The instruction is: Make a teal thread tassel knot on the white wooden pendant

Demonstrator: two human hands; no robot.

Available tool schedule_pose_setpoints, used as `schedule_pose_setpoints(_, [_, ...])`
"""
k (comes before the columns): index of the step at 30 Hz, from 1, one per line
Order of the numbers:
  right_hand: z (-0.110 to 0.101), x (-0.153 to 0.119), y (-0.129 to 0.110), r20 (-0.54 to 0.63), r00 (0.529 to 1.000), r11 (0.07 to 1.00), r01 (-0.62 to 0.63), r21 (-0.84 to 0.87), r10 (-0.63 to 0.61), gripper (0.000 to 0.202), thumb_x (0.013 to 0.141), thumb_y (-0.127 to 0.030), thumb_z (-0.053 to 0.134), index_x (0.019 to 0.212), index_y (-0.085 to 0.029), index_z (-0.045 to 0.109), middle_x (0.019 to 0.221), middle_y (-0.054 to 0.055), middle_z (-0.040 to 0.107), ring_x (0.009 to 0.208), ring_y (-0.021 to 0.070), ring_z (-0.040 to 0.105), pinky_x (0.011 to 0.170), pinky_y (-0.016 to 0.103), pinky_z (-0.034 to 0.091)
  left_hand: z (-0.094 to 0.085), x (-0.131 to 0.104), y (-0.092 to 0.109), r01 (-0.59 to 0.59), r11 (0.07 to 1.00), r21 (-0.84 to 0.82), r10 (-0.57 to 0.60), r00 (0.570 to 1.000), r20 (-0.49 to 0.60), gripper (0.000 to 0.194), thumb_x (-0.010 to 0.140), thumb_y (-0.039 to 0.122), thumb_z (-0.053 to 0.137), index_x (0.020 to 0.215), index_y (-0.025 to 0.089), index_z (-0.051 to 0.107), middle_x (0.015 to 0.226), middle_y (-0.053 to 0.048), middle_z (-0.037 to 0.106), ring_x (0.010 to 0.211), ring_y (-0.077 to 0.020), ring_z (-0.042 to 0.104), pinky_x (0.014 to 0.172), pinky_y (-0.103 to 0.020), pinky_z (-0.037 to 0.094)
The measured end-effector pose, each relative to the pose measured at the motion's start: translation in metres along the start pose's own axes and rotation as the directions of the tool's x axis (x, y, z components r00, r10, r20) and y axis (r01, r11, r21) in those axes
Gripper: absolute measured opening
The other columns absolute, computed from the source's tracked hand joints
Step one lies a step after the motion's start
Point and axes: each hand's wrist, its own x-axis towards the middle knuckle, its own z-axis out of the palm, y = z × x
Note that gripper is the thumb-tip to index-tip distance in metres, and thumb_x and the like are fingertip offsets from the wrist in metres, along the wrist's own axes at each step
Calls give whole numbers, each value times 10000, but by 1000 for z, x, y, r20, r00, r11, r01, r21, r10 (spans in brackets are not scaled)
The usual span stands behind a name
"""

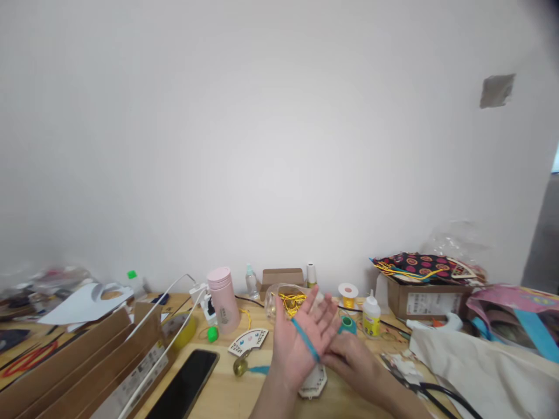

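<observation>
My left hand point(296, 343) is held palm up over the desk, fingers stretched out and thumb apart. A narrow blue ribbon point(304, 339) runs slantwise across its palm, from the thumb side to the little-finger edge. At that edge my right hand point(351, 361) pinches the ribbon; its fingertips are partly hidden. Just behind the right hand sits a teal ribbon spool point(347, 325). Below the hands lies a white octagonal piece with black markings point(315, 384), partly covered. Left of the wrist is a gold bell point(240, 366) beside another strip of blue ribbon point(259, 370).
A black phone point(186, 384) lies front left, beside a long cardboard box point(74, 372). Behind stand a pink tumbler point(223, 302), a bag of yellow cord point(292, 304) and a glue bottle point(371, 317). Scissors point(430, 387) and white cloth point(476, 372) lie right.
</observation>
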Motion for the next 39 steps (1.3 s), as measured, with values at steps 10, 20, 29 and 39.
schedule_pose_setpoints(10, [-30,2,-18,51,992,920,122,-373,-111,176,834,-185,441,738,-185,589,773,11,638,735,150,549,642,273,309,-28,10,10,-121,991,60,128,981,-146,579,733,596,399,1044,131,547,1028,-151,602,1015,-241,523,893,-380,345])
schedule_pose_setpoints(20, [-53,43,-14,94,989,976,132,-172,-118,100,754,-241,586,699,-173,635,703,1,633,669,125,536,633,233,347,-16,-3,-28,113,991,72,-97,976,-196,655,701,674,337,868,100,607,746,-104,652,762,-213,577,750,-344,380])
schedule_pose_setpoints(29, [-33,36,-1,79,995,998,56,31,-58,113,767,-236,561,754,-170,652,683,-9,643,615,103,551,552,179,383,-16,-15,-24,90,973,215,-35,969,-245,548,756,597,358,879,125,607,827,-101,645,799,-194,568,735,-327,385])
schedule_pose_setpoints(39, [-76,76,7,89,996,980,-7,198,-11,234,735,-324,561,719,-113,659,560,-13,579,519,90,467,469,186,352,-9,-17,18,87,848,523,41,973,-227,275,766,308,554,560,142,477,452,98,279,397,-26,270,660,-251,383])
